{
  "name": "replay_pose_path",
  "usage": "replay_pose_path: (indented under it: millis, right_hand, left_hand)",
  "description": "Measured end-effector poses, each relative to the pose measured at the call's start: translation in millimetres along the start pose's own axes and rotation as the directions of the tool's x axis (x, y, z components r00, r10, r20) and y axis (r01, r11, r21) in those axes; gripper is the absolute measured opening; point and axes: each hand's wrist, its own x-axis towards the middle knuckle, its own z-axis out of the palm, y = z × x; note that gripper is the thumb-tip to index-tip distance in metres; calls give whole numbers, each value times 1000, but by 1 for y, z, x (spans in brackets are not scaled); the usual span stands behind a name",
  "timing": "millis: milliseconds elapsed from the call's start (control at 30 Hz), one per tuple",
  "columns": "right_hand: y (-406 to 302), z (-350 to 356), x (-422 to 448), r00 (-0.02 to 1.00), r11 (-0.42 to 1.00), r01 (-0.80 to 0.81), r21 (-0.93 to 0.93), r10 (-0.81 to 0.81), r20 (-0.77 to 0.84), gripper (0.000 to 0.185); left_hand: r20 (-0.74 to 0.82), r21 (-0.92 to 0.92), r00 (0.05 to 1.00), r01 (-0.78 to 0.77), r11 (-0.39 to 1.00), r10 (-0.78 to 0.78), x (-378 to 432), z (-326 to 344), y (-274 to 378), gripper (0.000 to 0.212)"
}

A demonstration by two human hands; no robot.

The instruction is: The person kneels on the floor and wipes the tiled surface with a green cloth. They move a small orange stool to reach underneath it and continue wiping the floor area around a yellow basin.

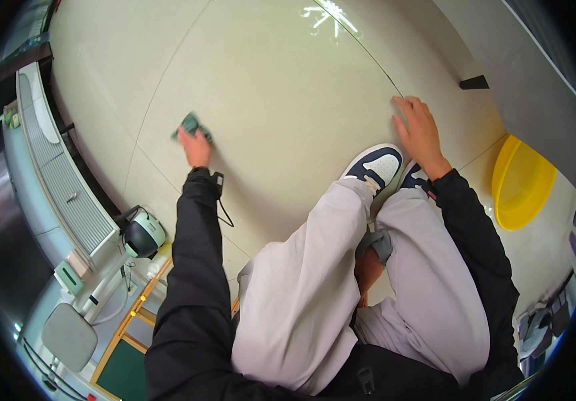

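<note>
My left hand (195, 148) is stretched out low over the pale tiled floor (278, 110), its fingers on a crumpled dark green cloth (190, 123). The hand is slightly blurred, and its fingertips are partly hidden in the cloth. On the right, my right hand (417, 131) is held in front of my shoes with its fingers apart and nothing in it. Beside it is a white and navy sneaker (382, 163). A grey-green cloth (379, 244) hangs between my knees.
At the right, a yellow plastic basin (512, 185) is partly under a grey furniture panel (513, 70) with a black leg (474, 82). To the left are a low cabinet (62, 170), a green and black rounded appliance (145, 235) and a wood-framed green board (122, 368).
</note>
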Motion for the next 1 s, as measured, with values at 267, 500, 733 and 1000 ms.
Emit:
replay_pose_path:
  millis: [267,500,733,1000]
  right_hand:
    - [63,-12,-7,959,877,-283,-388,252,-132,63]
    - [74,-11,-11,982,929,-184,-322,162,-92,65]
    - [85,-17,-22,992,909,-128,-396,119,-48,71]
    - [64,-18,-9,998,912,-64,-406,62,-19,76]
  left_hand:
    - [-50,-56,986,-161,985,158,-41,59,182,54]
    - [157,-513,334,-776,365,930,-113,68,392,63]
    - [150,-307,632,-701,644,760,-27,49,275,57]
    - [59,196,970,220,956,-235,112,6,-25,73]
